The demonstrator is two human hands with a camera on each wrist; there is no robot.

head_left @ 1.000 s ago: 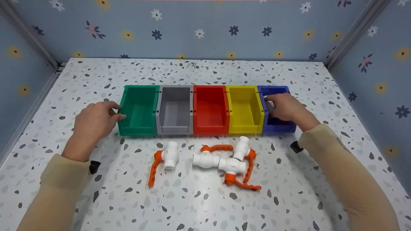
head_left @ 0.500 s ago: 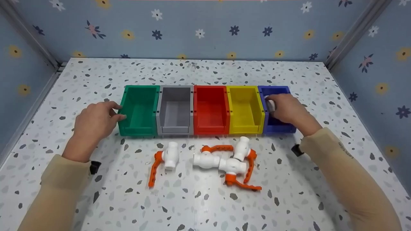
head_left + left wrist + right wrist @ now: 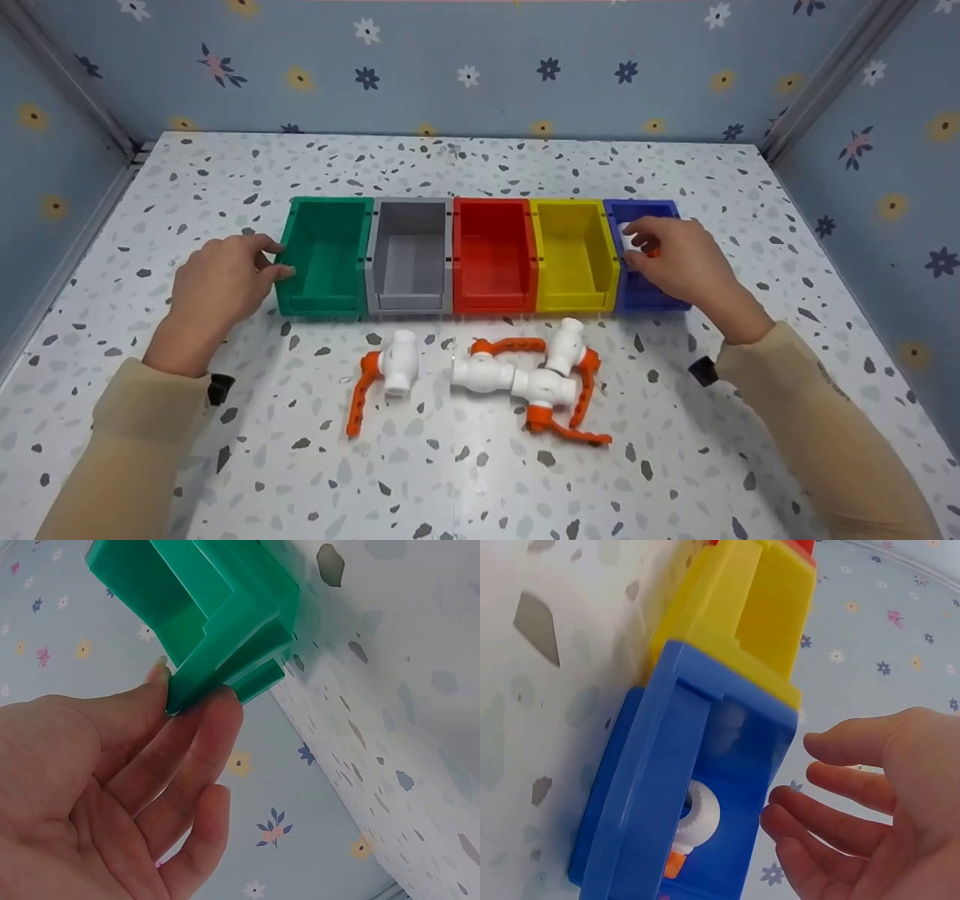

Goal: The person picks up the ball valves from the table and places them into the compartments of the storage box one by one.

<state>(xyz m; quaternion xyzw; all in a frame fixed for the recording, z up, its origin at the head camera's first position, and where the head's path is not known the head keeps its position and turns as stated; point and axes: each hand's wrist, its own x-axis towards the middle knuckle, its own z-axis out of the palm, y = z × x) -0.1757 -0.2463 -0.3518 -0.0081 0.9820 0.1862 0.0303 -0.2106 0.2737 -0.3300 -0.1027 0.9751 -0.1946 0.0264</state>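
Observation:
My left hand (image 3: 221, 289) pinches the left side wall of the green bin (image 3: 326, 305), thumb on the inner side and fingers outside, as the left wrist view confirms. My right hand (image 3: 686, 255) is over the blue bin (image 3: 649, 787), its fingers loosely bent with nothing between them. Inside that bin lies a white ball valve (image 3: 703, 814) with an orange part showing; the bin wall hides some of it. On the table in front of the bins lies a single white valve (image 3: 401, 364) with an orange lever handle. To its right, three similar valves (image 3: 544, 388) lie clustered together.
Between the green and blue bins stand a grey bin (image 3: 409, 302), a red bin (image 3: 493, 302) and a yellow bin (image 3: 574, 302), all joined in one row. Floral panels (image 3: 495, 67) enclose the speckled table (image 3: 450, 487) at the back and sides.
My right hand has let go of the white valve in the blue bin and lifted slightly, fingers parted. The left hand keeps its grip on the green bin.

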